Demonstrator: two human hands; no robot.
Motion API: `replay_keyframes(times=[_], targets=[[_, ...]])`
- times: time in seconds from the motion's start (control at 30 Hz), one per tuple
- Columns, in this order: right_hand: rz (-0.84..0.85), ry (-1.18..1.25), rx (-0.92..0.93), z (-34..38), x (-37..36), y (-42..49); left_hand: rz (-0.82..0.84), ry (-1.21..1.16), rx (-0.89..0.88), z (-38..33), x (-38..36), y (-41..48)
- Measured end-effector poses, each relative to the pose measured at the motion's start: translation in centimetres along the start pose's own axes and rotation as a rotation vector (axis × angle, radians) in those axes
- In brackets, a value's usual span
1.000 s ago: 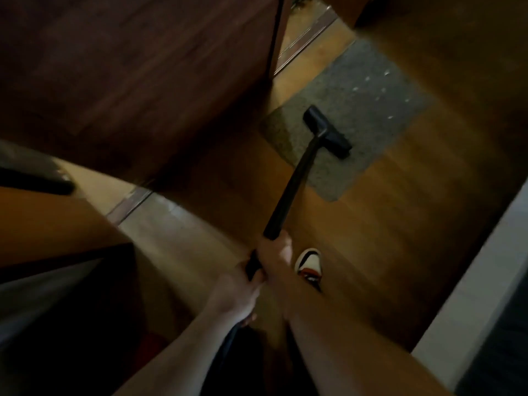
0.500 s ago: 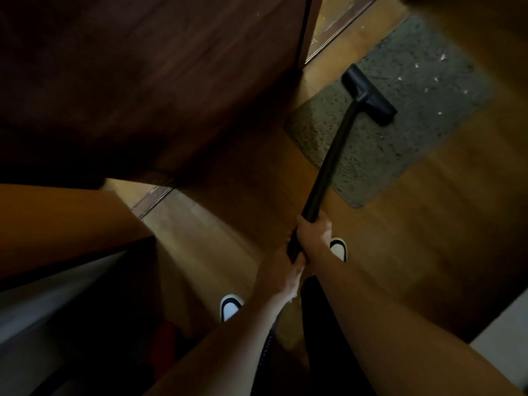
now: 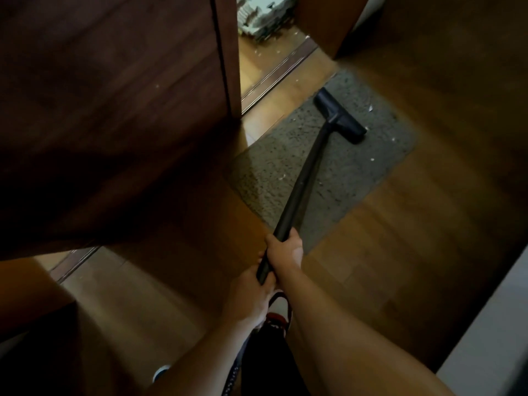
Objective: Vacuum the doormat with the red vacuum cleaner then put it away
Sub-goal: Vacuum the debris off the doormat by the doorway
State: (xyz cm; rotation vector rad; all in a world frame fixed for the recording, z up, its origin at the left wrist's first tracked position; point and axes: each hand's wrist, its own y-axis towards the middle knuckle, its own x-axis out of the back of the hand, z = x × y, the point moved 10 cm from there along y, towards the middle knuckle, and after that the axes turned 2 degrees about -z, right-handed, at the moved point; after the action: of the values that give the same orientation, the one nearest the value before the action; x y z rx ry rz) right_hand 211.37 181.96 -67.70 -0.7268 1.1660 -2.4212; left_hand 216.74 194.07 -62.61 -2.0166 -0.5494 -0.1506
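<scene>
Gripping the long black vacuum wand (image 3: 305, 178), the right hand (image 3: 285, 252) is holding higher up and the left hand (image 3: 251, 292) just below, both sets of fingers curled round the tube. Its flat black floor head (image 3: 340, 115) is resting on the grey speckled rectangular doormat (image 3: 357, 172) at one o'clock; the red body is not showing. White crumbs (image 3: 372, 159) are lying toward three o'clock. The dark wooden door (image 3: 114, 110) is standing close at ten o'clock, so a wide sweep is likely to knock against it, and a hard pull may bunch the mat.

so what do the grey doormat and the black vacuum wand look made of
Grey speckled doormat: likely coarse textile pile, matte, judging by its nubbly surface. Long black vacuum wand: smooth plastic or coated metal, slight sheen; cannot tell which.
</scene>
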Motion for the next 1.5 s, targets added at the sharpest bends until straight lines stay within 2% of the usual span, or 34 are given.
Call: replay_keyframes(times=[0.4,0.7,1.07,1.27,1.5], targets=[[-0.047,-0.045,0.019,2.7,1.8,2.1,0.055,-0.033,0.015,-2.7,-1.0,2.2],[-0.054,0.063,-0.055,-3.1,-2.5,-4.4,0.079,-0.089,0.047,4.2,2.4,-2.9],[-0.06,0.147,-0.082,-8.9,-8.1,-12.2,0.093,0.096,-0.049,11.7,7.5,-7.7],[-0.121,0.108,-0.079,-10.6,-6.4,-13.4,0.085,0.183,-0.11,11.8,6.6,-9.0],[-0.119,0.139,-0.075,-10.8,-2.4,-10.6,0.158,0.122,-0.109,9.7,1.8,-8.2]])
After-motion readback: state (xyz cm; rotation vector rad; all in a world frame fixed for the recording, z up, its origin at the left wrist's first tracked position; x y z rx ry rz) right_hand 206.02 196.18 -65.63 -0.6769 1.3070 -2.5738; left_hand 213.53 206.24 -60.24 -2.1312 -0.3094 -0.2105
